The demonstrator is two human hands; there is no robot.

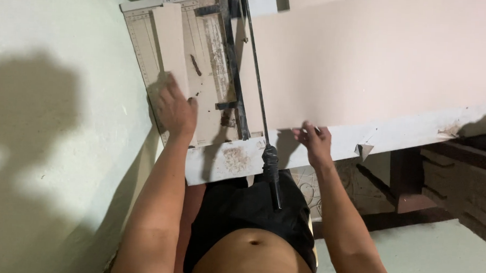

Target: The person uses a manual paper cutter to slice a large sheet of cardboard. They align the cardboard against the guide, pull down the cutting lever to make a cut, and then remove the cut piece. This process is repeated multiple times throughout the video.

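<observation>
— Two forearms are seen nearest the lens, one to each side of black shorts (240,207). What is recorded for the hands?

— One left hand (176,113) is laid flat, fingers spread, pressed on a narrow pale strip of card (171,43) that lies on the board of a paper cutter (202,69). Nothing is gripped by it; the strip is only held down under the palm and fingers.

— And the other?

— One right hand (314,142) is set at the near edge of a large pinkish sheet (377,60), fingers half curled on that edge. Whether the edge is pinched or merely touched cannot be told.

— Count of cutters?

— One. Its gridded board is found under and beyond the left hand. One long blade arm (254,71) is noted between the two hands, ending in one dark handle (271,173) that hangs nearer the body than either hand. Neither hand is on the handle.

— Sheets?

— Two pieces of card are counted: the strip under the left hand, and the large sheet spreading beyond and to the right of the right hand.

— Support?

— One white tabletop (407,135), chipped at its near edge, just right of the right hand.
</observation>
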